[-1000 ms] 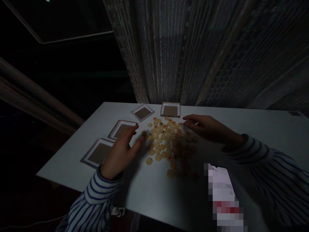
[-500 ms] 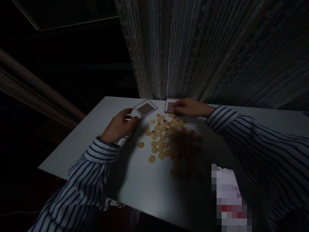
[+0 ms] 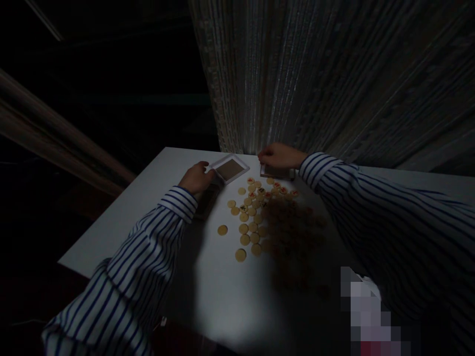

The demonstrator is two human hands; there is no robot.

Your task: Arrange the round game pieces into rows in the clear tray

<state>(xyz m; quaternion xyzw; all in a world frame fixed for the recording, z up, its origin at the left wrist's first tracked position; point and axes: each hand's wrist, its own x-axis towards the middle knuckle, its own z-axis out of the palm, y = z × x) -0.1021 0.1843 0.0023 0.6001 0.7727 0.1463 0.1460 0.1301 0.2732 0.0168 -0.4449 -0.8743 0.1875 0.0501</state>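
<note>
Many round wooden pieces (image 3: 255,238), some with red or black marks, are spread over the white table (image 3: 226,296). My left hand (image 3: 196,179) is over a box (image 3: 206,200) at the left, thumb and fingers apart, near the corner of a clear-edged frame-like tray (image 3: 230,170). At the back, my right hand (image 3: 280,156) is above a second tray (image 3: 276,173), its fingers curled together at the tray's far left side. Whether it grips anything is hidden. Shadow covers the right part of the pieces.
A string curtain (image 3: 260,89) hangs behind the table's back edge. Another curtain strip (image 3: 55,133) runs down at the left. A pale, pixelated object (image 3: 365,306) lies at the lower right.
My right hand has risen and drawn its fingers together at the back tray. My left hand has moved right and forward, nearer the clear-edged tray. The view has shifted slightly.
</note>
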